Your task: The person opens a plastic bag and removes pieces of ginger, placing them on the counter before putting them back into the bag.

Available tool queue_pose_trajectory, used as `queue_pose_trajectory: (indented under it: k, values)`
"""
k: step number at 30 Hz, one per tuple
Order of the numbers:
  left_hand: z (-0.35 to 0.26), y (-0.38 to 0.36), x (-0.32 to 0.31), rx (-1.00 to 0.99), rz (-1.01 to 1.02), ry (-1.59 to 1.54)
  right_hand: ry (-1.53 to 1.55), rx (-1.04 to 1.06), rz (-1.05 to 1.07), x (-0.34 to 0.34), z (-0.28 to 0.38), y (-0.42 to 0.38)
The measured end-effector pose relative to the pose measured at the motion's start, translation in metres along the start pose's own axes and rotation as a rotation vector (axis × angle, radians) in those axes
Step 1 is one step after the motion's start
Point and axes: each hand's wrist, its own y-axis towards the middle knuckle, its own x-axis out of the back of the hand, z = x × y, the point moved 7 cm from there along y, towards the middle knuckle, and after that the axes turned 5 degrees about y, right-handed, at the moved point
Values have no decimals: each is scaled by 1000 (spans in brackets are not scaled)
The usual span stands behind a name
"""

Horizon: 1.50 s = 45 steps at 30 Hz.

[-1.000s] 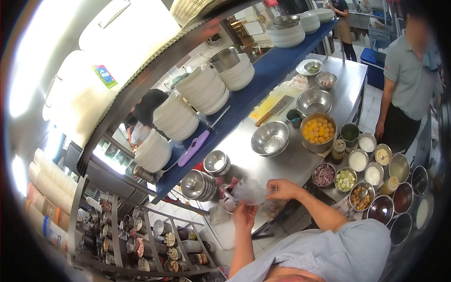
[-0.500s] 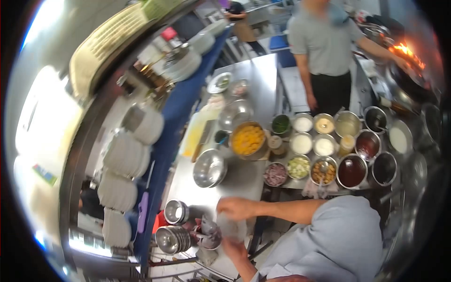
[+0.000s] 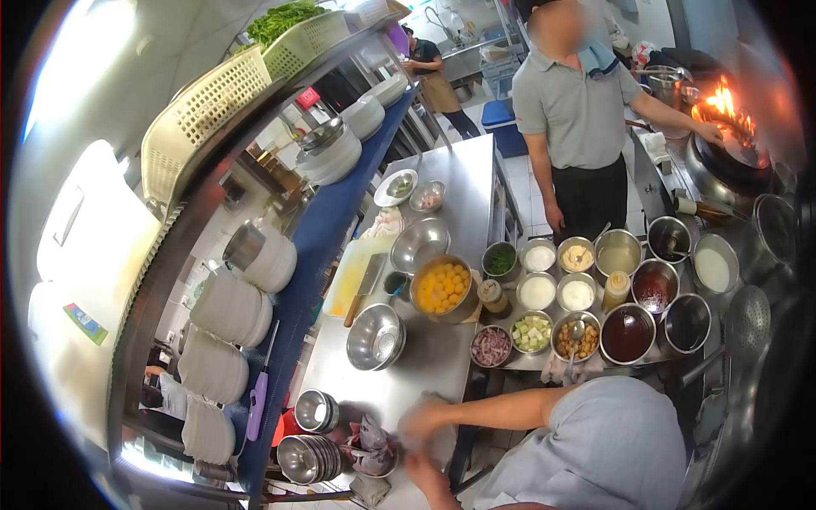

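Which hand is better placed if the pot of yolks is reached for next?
Probably the right hand: it is nearer the pot of yolks, while the left hand is farther off, lower in the view. Blur hides each grip.

Your blurred hands [image 3: 422, 442] meet over the steel table [image 3: 429, 357], perhaps around a clear plastic bag, just beside the bowl of bagged food [image 3: 371, 447].
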Motion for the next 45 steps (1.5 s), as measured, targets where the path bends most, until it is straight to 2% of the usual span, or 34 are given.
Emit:
queue_pose_trajectory:
  k: [1,2,3,5,7,9,11,13,14,16,17,18,19,20,21,23,25,26,28,29,30,32,34,35,36,37,38,39,40,41,42,43,44,45]
  values:
    - [-2,-3,0,132,-68,-244,-7,38,9,-8,2,6]
    - [-21,-4,4,63,-125,-360,-7,71,20,-17,5,11]
    - [-10,9,13,57,-126,-366,1,85,32,-23,3,14]
    - [40,38,40,87,-187,-578,14,44,48,-25,-1,16]
    - [50,45,43,48,-209,-588,30,-95,54,-18,-10,11]
    - [32,33,32,-28,-152,-491,-82,-86,80,4,12,-2]
    - [5,12,19,40,-116,-550,-189,-81,103,1,15,-3]
    - [4,6,6,105,-83,-611,-250,85,104,-30,3,8]
    - [10,9,9,126,-201,-582,-272,143,102,-38,-1,9]
    - [18,7,18,151,-329,-558,-343,261,-109,-34,-6,5]
    - [14,5,17,80,-222,-537,-365,300,-175,-36,-13,8]
    - [7,0,17,8,-120,-513,-212,245,-128,-46,-38,28]
    - [2,-5,19,8,-135,-518,-63,192,-80,-53,-53,42]
    - [-9,-10,20,-29,-160,-446,-64,202,-70,-38,-35,30]
    - [-19,-14,19,-65,-182,-375,-19,-29,-12,-3,-16,-1]
    - [-48,-33,16,-78,-187,-297,32,-264,55,6,-17,-18]
    - [-41,-31,8,-86,-178,-223,32,-278,74,-8,-48,-6]
    - [-39,-21,9,-347,-244,56,40,-284,75,-14,-62,-2]
    - [-63,-27,6,-600,-284,347,-2,-75,83,-26,-65,4]
    - [-66,-26,-1,-524,-178,415,14,-89,85,-33,-69,6]
    - [-78,-25,-10,-445,-69,479,-52,-119,-1,-31,-70,11]
    - [-92,-16,-6,-418,-117,713,-218,-98,-123,-23,-64,6]
    - [-104,-6,-4,-603,-299,467,-347,5,-80,2,-35,-12]
    - [-118,-6,-11,-696,-255,488,-379,58,4,16,-15,-20]
    - [-132,-8,-18,-779,-213,510,-277,21,-7,17,-19,-18]
    - [-135,-7,-28,-848,-192,682,-172,-13,2,10,-23,-19]
    - [-112,9,-32,-632,-76,574,-45,-114,16,28,-5,-35]
    - [-94,17,-31,-540,-36,589,-239,-73,72,57,23,-56]
    - [-88,21,-29,-535,-33,659,-199,-24,286,42,9,-62]
    - [-82,25,-27,-535,-46,730,-220,-115,270,51,8,-73]
    - [-74,32,-23,-519,-53,775,-111,-116,159,38,-20,-73]
    - [-90,27,-23,-487,-42,823,-182,-83,205,67,6,-81]
    - [-98,27,-26,-463,-75,775,-250,-118,341,72,9,-80]
    - [-103,25,-25,-456,-105,720,-202,-161,351,87,18,-79]
